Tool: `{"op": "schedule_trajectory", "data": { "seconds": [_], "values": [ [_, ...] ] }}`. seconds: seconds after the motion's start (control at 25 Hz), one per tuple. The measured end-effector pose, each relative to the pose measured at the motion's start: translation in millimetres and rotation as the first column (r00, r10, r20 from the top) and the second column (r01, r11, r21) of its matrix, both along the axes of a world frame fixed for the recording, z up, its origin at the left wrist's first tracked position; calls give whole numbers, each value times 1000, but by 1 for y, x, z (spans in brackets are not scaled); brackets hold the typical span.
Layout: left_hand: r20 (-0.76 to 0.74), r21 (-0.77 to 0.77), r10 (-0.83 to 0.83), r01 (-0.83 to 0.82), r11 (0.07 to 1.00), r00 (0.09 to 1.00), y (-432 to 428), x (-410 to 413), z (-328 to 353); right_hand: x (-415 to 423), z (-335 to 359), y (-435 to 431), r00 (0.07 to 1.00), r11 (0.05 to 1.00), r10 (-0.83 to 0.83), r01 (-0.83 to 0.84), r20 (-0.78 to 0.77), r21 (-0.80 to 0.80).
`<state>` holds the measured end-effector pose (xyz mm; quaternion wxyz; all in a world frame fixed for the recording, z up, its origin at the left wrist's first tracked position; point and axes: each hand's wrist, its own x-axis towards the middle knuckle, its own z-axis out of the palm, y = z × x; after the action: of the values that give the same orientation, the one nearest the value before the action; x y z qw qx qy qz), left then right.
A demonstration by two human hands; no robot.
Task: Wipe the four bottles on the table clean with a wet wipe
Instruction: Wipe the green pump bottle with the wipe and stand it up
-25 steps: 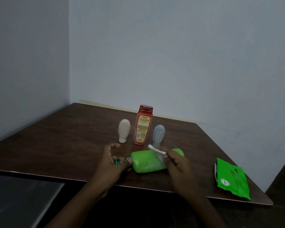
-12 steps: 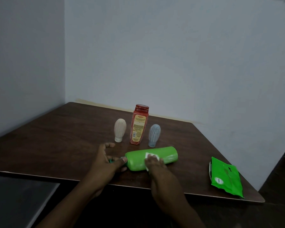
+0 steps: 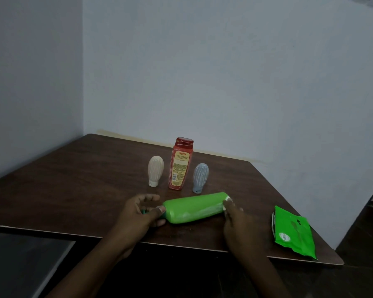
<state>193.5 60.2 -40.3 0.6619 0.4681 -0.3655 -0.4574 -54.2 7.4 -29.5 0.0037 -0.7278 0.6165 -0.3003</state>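
Note:
A green bottle [image 3: 193, 208] lies on its side near the front edge of the brown table [image 3: 78, 183]. My left hand [image 3: 140, 214] grips its neck and cap end. My right hand [image 3: 238, 222] presses a white wet wipe [image 3: 227, 200] against the bottle's base end; only a small bit of the wipe shows above my fingers. Behind the green bottle stand three more: a cream ribbed bottle [image 3: 155, 174] on its cap, a tall red bottle [image 3: 180, 163], and a grey-blue ribbed bottle [image 3: 200, 178] on its cap.
A green wet-wipe pack [image 3: 293, 232] lies flat at the table's front right corner, close to the edge. Pale walls meet behind the table. A dark grey surface [image 3: 19, 261] sits lower at the front left.
My right hand slid the wipe along the green bottle from its middle to its base end on the right. My left hand kept hold of the neck.

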Motion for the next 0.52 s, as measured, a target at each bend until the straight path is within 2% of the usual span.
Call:
{"op": "schedule_trajectory", "data": {
  "seconds": [0.12,0.2,0.28,0.36,0.4,0.44,0.52],
  "values": [
    [59,-7,-54,54,999,997,0,0,-3,32,-20,25,979,977,202,-200,33,-72],
    [57,-11,-53,53,999,997,0,1,-5,47,-22,41,930,932,356,-347,93,-102],
    [53,-5,-35,36,999,998,-2,2,-6,52,-9,53,824,872,483,-482,298,-81],
    [48,7,-21,21,1000,999,-4,2,-6,44,10,55,704,834,491,-550,513,-42],
    [43,11,-17,16,1000,999,-6,2,-7,35,18,50,692,861,441,-507,572,-49],
    [37,13,-16,15,1000,999,-6,1,-7,24,23,41,730,911,372,-407,573,-73],
    [25,19,-23,22,1000,999,-6,1,-6,-2,23,16,879,984,173,-140,445,-106]
  ]
}}
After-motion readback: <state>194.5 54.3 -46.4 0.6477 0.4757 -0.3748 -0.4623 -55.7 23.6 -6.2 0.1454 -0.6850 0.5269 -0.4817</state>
